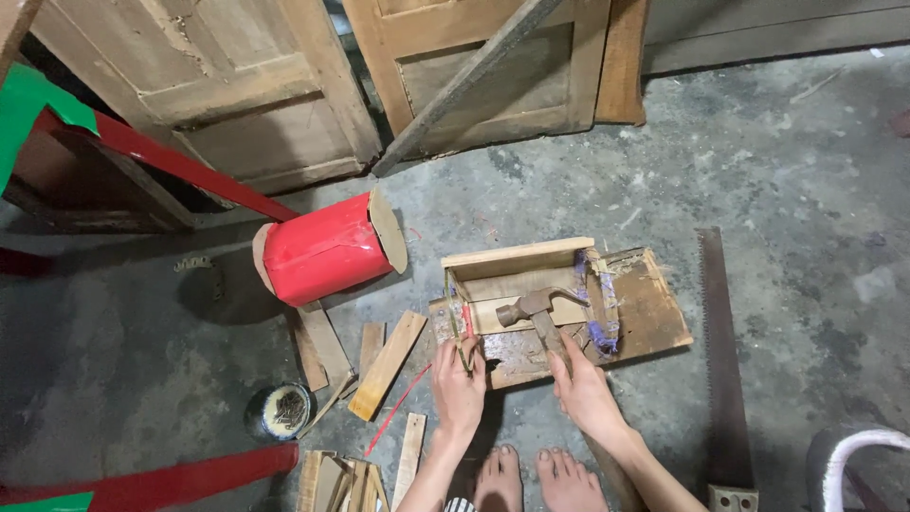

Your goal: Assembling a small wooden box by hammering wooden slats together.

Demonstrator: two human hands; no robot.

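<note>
At the bottom centre, above two bare feet (536,479), the left hand (459,387) pinches a thin green-and-red strip (458,327) upright against the left edge of a small wooden frame (531,284), while the right hand (586,391) is closed around the handle of a hammer (533,311) whose head rests inside that frame. With fingers so near the head, a skewed blow could catch them or split the thin wood. Farther off lie offcuts (384,365), a tin of nails (282,411), a saw (722,360) at right and a red drum (327,248).
</note>
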